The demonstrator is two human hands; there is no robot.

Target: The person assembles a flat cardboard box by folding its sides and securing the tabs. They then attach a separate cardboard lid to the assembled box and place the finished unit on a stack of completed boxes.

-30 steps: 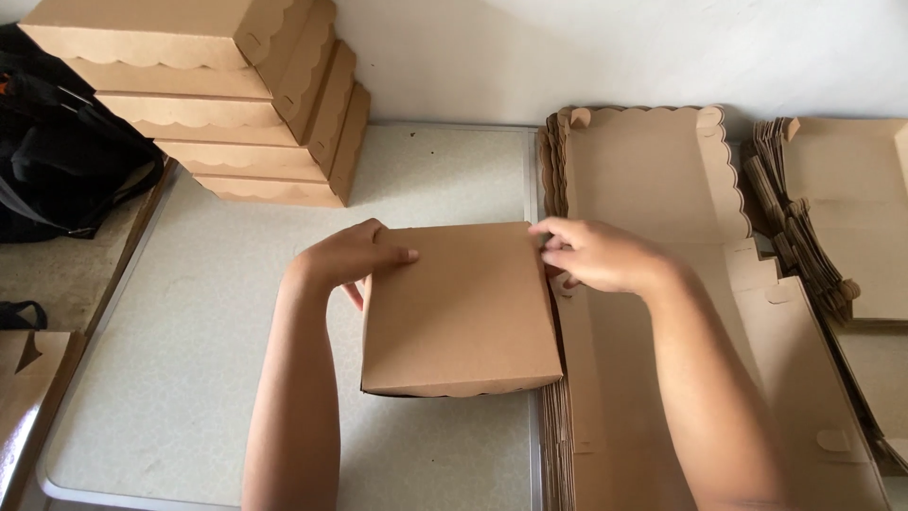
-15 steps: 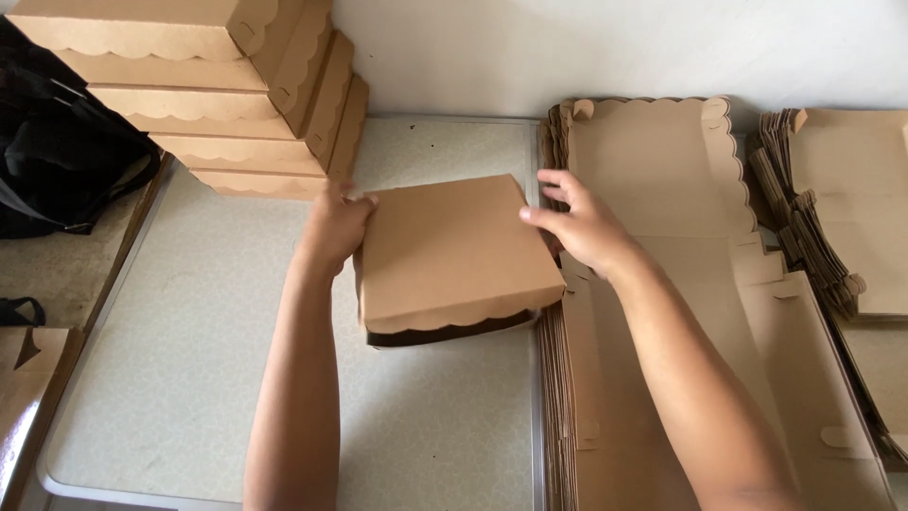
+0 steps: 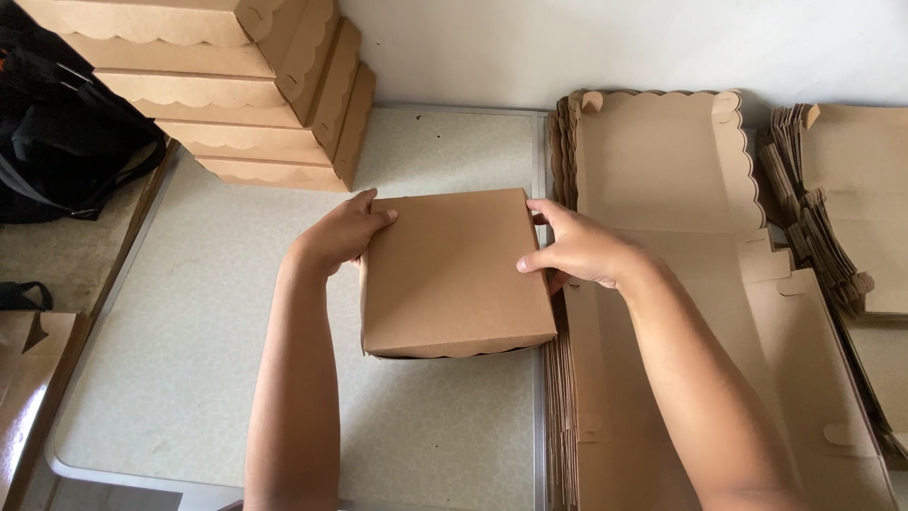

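A folded brown cardboard box [image 3: 452, 274] with a scalloped front edge lies flat on the pale table [image 3: 208, 360]. My left hand [image 3: 345, 232] grips its left edge near the far corner. On the opposite side my right hand [image 3: 579, 251] holds the right edge, fingers over the lid. The lid is closed, with a thin dark gap along the front.
A stack of several finished scalloped boxes [image 3: 236, 90] stands at the back left. Piles of flat unfolded box blanks [image 3: 662, 189] lie to the right, with more [image 3: 851, 208] at the far right. A black bag [image 3: 57, 142] sits left of the table.
The box has turned slightly and its lid has been pressed down, narrowing the front gap. Both hands have shifted along the side edges.
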